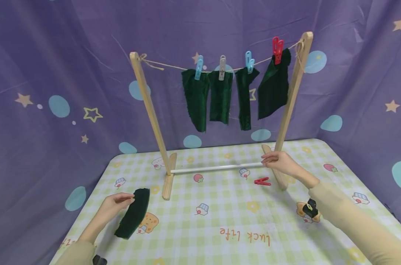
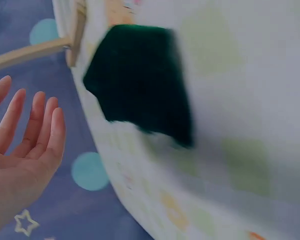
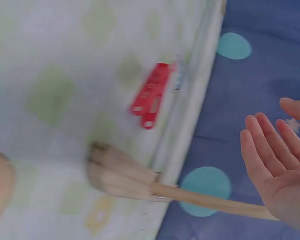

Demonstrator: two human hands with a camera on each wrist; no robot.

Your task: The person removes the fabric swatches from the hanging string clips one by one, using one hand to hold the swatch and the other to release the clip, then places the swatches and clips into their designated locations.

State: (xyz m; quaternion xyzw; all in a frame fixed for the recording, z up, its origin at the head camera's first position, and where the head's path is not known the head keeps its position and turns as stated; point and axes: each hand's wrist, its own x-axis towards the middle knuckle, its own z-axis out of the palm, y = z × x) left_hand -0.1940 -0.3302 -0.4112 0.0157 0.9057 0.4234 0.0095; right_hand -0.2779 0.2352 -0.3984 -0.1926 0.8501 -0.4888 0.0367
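Observation:
In the head view my left hand [image 1: 116,206] pinches a dark green cloth strip [image 1: 135,215] near its upper edge, at the left of the table. The left wrist view shows the cloth [image 2: 140,80] spread out over the tablecloth, with a shadow beside it. My right hand [image 1: 280,163], fingers loosely bent and holding nothing, hovers by the right foot of the wooden stand. Below and left of it lies a red clothespin [image 1: 262,181], which also shows in the right wrist view beside the white rod.
Two wooden posts [image 1: 151,114], joined low down by a white rod [image 1: 217,168], carry a sagging string [image 1: 167,66]. Several green cloths [image 1: 195,99] hang from it under blue, grey and red clothespins [image 1: 277,51]. A purple curtain [image 1: 98,55] rises behind the checked tablecloth [image 1: 187,235].

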